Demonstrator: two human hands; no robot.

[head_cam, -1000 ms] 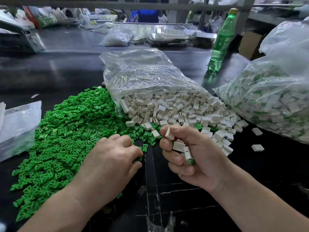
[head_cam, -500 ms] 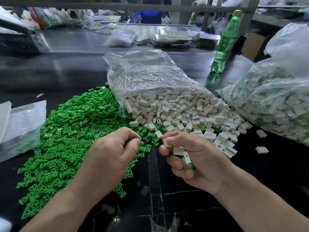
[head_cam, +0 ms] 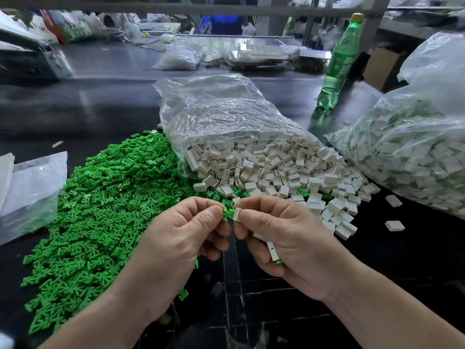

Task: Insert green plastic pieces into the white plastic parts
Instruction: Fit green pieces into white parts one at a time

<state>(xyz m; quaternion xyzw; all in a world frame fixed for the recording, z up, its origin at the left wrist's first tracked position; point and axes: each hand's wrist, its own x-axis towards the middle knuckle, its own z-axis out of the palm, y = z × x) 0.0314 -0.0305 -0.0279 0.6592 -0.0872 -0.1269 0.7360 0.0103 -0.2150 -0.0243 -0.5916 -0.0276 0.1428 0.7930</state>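
Note:
My left hand (head_cam: 181, 238) pinches a small green plastic piece (head_cam: 227, 213) between thumb and forefinger. My right hand (head_cam: 281, 238) pinches a white plastic part (head_cam: 237, 214) right against it, and the two pieces touch end to end. More white parts (head_cam: 271, 249) are tucked in my right palm, one with green showing at its end. A wide heap of green pieces (head_cam: 100, 205) lies on the black table at the left. White parts (head_cam: 276, 170) spill from an open clear bag (head_cam: 221, 114) in the middle.
A large clear bag of white-and-green parts (head_cam: 415, 152) lies at the right, with two loose white parts (head_cam: 395, 225) before it. A green bottle (head_cam: 338, 64) stands behind. A flat plastic bag (head_cam: 30, 190) lies at the left edge. More bags and trays sit on the far table.
My left hand lifted off the green heap with one green piece and moved right. My right hand turned a white part toward it, and the two now meet.

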